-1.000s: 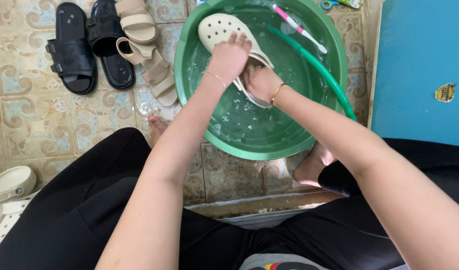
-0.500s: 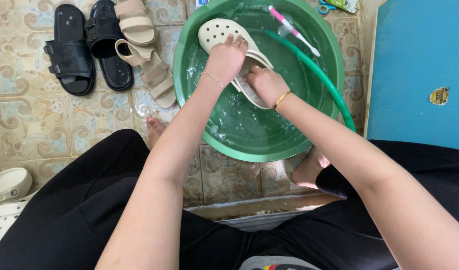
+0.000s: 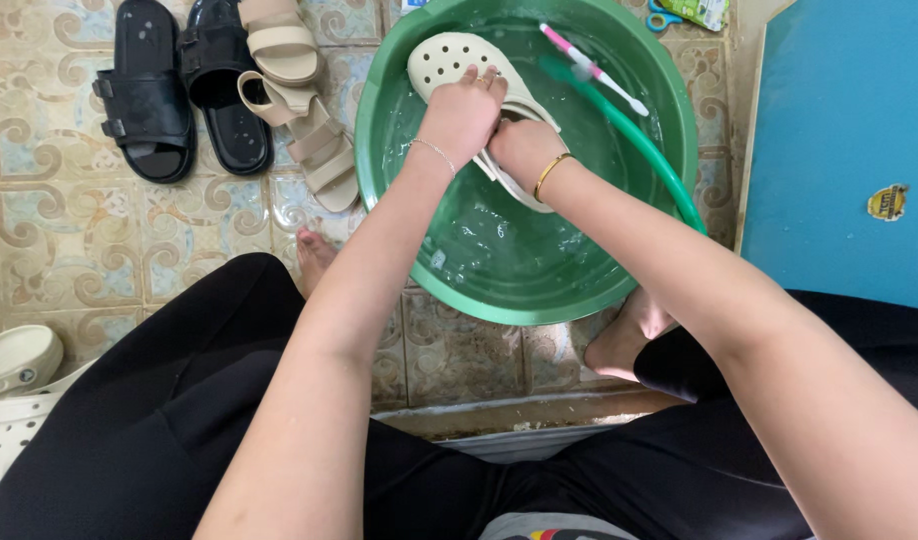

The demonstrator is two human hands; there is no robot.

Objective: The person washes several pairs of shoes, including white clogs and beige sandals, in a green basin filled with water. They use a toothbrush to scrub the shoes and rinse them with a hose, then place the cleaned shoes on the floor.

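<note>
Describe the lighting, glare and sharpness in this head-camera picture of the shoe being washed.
Head view: soft, even daylight with faint shadows; small bright glints on the water in the green basin; the cream clog, left hand and right hand are sharp; the forearms at the bottom edge loom large from wide-angle stretch.

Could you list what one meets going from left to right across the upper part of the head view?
Black sandals → beige strappy sandals → left hand on the cream perforated clog in the green basin → right hand → pink and white toothbrush → green hose → blue board.
</note>
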